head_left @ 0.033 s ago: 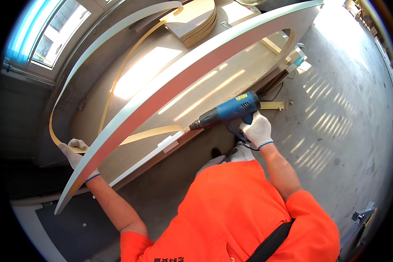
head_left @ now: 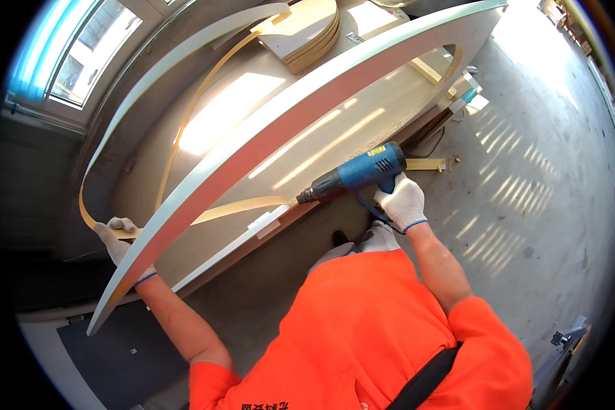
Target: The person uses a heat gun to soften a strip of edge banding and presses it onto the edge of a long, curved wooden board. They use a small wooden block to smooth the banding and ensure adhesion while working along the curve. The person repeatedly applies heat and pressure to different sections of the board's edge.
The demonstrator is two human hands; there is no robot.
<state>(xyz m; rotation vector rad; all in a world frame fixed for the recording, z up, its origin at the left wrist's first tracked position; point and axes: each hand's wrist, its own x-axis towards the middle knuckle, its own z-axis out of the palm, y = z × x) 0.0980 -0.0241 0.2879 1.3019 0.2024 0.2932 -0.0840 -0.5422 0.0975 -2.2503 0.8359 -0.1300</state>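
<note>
The nearest risk, as I judge it, is scorching: if the heat gun is running (the pictures can't show whether it is), too long at 1 spot could blister or curl the thin strip, whose near end lies right at the nozzle. A wandering aim might mark the white-edged board just below. The strip forms a long, springy loop, so a slack pinch could let it whip sideways or kink where it bends sharply near the left hand. Leaning across could also knock the tall curved panel, which rises between the strip's 2 visible lengths.

Of the 2 hands, the left pinches the strip between thumb and fingers beyond the panel; the right hand is wrapped around the gun's handle, though its trigger finger is hidden. Both wear pale knitted gloves with blue cuffs.

The strip looks flexible and ribbon-flat, tan on 1 face and whitish on the other. The panel is a smooth, rigid arc with a pale edge and pinkish side. Farther off sits a stack of round-edged boards, apparently wood, showing layered tan rims.
</note>
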